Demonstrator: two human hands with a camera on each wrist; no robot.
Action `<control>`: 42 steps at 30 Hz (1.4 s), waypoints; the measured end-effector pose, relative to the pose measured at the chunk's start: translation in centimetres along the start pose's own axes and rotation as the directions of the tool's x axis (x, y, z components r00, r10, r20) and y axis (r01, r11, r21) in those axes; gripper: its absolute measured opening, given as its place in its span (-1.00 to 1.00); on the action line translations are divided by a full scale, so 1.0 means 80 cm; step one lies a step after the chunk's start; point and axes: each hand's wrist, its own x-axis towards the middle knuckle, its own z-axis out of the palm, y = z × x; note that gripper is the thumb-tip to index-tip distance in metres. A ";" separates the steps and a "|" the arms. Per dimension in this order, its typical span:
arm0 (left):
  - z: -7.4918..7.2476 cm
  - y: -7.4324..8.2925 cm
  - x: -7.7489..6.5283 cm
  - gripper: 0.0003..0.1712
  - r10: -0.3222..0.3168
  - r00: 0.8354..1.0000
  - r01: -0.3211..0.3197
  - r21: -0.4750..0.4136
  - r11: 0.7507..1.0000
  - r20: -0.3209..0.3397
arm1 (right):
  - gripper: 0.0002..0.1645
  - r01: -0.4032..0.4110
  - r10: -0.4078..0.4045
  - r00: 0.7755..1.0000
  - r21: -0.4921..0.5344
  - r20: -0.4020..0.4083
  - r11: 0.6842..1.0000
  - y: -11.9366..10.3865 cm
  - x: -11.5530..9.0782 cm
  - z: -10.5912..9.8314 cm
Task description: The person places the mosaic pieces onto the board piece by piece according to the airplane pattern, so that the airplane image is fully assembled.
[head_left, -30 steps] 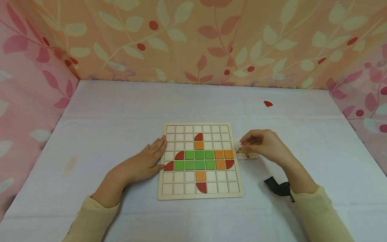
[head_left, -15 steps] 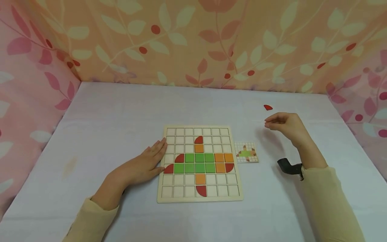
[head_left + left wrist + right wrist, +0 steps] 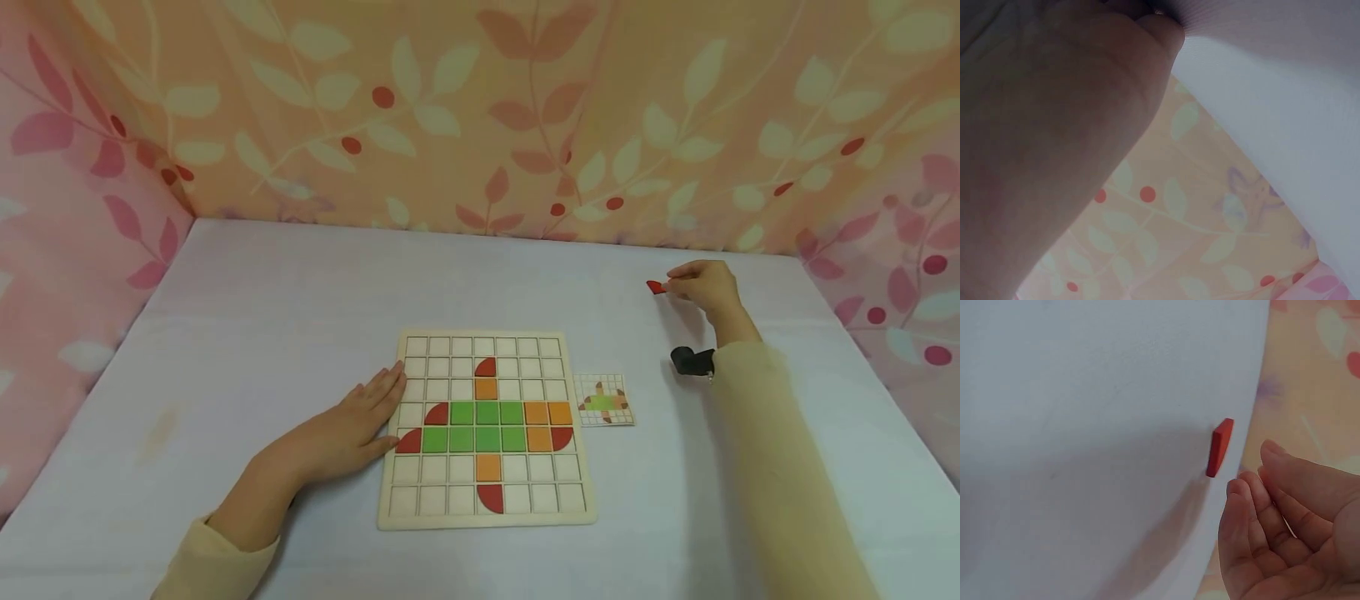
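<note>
In the head view a pale square grid board (image 3: 487, 522) lies at the middle of the table, with green, orange and red tiles in its cells. My left hand (image 3: 352, 427) rests along the board's left edge, fingers straight and fingertips touching the rim. At the far right, my right hand (image 3: 707, 288) hovers by a red quarter-round tile (image 3: 654, 287). From the right wrist camera, the red tile (image 3: 1220, 450) lies on the cloth, a small gap from the thumb and fingers (image 3: 1300, 487), which hold nothing. The left wrist view shows only the underside of the left hand (image 3: 1085, 87).
A small pattern card (image 3: 606, 400) printed with a similar coloured figure lies against the board's right side. A black wrist-mounted device (image 3: 692, 362) hangs by the right sleeve. Behind the white-covered table (image 3: 315, 283) stands a leaf-patterned cloth backdrop (image 3: 300, 117).
My right hand has moved from above the pattern card, away and to the right, up to the red tile. The card is uncovered now. The left hand has stayed at the board's edge.
</note>
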 end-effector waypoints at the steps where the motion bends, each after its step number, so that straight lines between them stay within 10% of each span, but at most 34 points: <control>1: 0.001 0.000 -0.001 -0.15 0.001 1.000 -0.001 0.002 1.000 0.000 | -0.52 -0.001 0.001 1.000 -0.037 -0.001 0.999 0.001 0.003 0.003; 15: 0.001 0.002 -0.007 -0.16 0.034 0.999 -0.034 0.037 0.999 -0.019 | -0.53 -0.028 0.033 0.999 -0.195 0.020 0.980 0.003 0.004 0.009; 36: -0.004 0.002 -0.005 -0.18 0.032 0.999 -0.032 0.010 0.999 -0.008 | -0.91 -0.096 0.078 0.990 0.163 0.116 0.982 0.006 -0.025 0.011; 42: -0.004 0.001 -0.005 -0.18 0.033 0.999 -0.033 0.020 0.999 -0.008 | -0.72 -0.040 0.013 0.990 0.198 0.137 0.979 -0.005 -0.040 0.014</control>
